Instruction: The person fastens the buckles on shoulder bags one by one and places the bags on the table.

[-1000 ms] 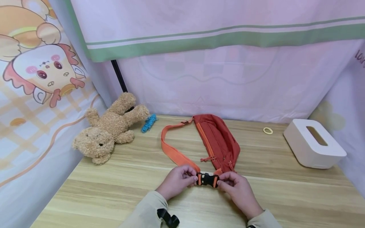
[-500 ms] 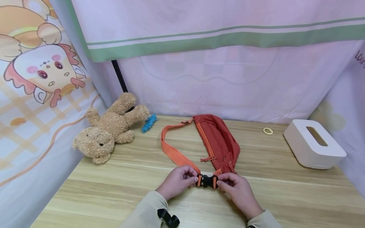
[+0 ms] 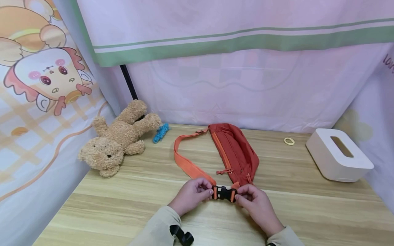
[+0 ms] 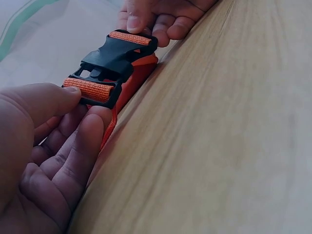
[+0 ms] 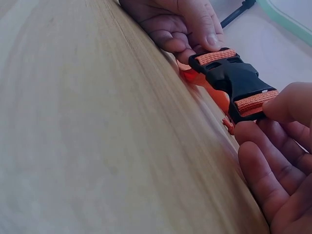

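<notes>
A rust-red waist bag [image 3: 235, 152] with an orange strap [image 3: 184, 160] lies on the wooden table [image 3: 129, 201]. Its black plastic buckle [image 3: 224, 193] [image 4: 113, 61] [image 5: 235, 78] is joined, with both halves together, just above the table near the front edge. My left hand [image 3: 192, 194] [image 4: 53, 141] pinches the buckle's left end between thumb and fingers. My right hand [image 3: 257, 203] [image 5: 278, 146] pinches the right end the same way. Orange webbing [image 4: 90, 89] loops through each end of the buckle.
A tan teddy bear [image 3: 118, 138] lies at the back left beside a blue hair clip [image 3: 161, 132]. A white tissue box [image 3: 338, 155] stands at the right, a yellow hair tie [image 3: 289, 141] behind it. Printed fabric walls close in the left, back and right.
Almost nothing differs: both hands stay on the buckle's ends, which shifted only a few pixels. The bag and strap have not moved.
</notes>
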### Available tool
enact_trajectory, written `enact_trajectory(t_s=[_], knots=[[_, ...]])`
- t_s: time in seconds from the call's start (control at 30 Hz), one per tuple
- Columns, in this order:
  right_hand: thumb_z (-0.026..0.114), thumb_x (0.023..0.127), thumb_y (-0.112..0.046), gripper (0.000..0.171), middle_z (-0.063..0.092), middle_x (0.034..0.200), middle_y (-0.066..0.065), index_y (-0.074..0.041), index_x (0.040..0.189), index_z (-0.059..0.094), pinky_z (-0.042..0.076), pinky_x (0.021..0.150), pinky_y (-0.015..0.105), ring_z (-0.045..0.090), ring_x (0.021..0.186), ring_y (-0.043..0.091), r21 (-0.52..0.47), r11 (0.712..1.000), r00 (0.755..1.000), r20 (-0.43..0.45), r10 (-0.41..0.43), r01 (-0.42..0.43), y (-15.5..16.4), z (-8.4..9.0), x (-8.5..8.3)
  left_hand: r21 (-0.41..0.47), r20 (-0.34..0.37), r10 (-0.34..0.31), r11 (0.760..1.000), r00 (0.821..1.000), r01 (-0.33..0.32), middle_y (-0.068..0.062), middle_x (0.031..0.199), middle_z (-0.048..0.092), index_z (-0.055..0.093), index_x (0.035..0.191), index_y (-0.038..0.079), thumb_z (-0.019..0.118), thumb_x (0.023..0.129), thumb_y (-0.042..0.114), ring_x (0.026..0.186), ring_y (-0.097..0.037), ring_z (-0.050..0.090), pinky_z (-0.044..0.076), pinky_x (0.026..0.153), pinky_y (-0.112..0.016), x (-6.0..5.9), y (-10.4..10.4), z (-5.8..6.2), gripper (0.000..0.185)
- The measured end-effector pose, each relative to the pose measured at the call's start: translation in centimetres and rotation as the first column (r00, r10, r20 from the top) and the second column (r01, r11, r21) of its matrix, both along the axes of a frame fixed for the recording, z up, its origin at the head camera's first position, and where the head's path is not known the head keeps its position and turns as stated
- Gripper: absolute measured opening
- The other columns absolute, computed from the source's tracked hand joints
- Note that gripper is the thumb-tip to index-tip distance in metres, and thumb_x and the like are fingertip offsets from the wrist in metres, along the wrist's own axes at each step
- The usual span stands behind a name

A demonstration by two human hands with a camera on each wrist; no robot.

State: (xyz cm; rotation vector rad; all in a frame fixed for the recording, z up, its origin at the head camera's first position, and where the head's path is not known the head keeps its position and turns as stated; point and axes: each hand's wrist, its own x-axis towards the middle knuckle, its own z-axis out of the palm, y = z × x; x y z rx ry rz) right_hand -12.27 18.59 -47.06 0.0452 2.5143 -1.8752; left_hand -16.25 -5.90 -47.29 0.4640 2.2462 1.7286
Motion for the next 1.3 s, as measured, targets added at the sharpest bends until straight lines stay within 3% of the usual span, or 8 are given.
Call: enact_trajectory(t_s=[0.43,0.83,1.1,1.3], knots=[[0.078,0.086,-0.006,0.012,0.07,0.088,0.007,-0.005,0.094,0.071,0.055,0.066,0.025,0.063,0.075,0.015,-0.007,1.0,0.999,0.051,-0.004,0.004,0.0,0.27,-0.16,0.039,0.025,-0.003,0.999,1.0,0.002,-0.004,0.083,0.068,0.064,0.097,0.001,0.071,0.093,0.009,0.075,-0.018,0.067,0.058,0.066,-0.028,0.07,0.02,0.15,0.012],[0.079,0.085,-0.007,0.01,0.071,0.091,0.007,-0.006,0.093,0.074,0.056,0.066,0.026,0.064,0.076,0.015,-0.007,1.0,0.999,0.037,0.005,-0.004,0.02,0.11,-0.06,-0.016,-0.02,-0.026,1.0,0.999,0.026,-0.001,0.081,0.067,0.067,0.096,0.004,0.071,0.094,0.011,0.07,-0.015,0.063,0.054,0.061,-0.026,0.15,0.13,0.25,0.008],[0.079,0.086,-0.007,0.011,0.07,0.093,0.006,-0.007,0.095,0.072,0.054,0.068,0.025,0.062,0.078,0.014,0.004,1.0,1.0,0.018,0.017,-0.017,0.04,0.08,0.0,-0.012,-0.013,-0.028,1.0,1.0,0.027,-0.002,0.082,0.067,0.067,0.098,0.003,0.072,0.094,0.013,0.07,-0.015,0.062,0.054,0.06,-0.026,0.19,0.07,0.33,0.011],[0.076,0.085,-0.002,0.013,0.068,0.086,0.007,-0.005,0.094,0.068,0.053,0.066,0.025,0.061,0.074,0.014,0.001,1.0,1.0,0.004,0.014,-0.014,0.02,0.12,0.08,-0.036,0.001,-0.008,0.999,1.0,0.008,0.001,0.082,0.068,0.067,0.094,0.012,0.071,0.094,0.014,0.069,-0.015,0.063,0.053,0.059,-0.026,0.01,0.05,0.0,0.004]])
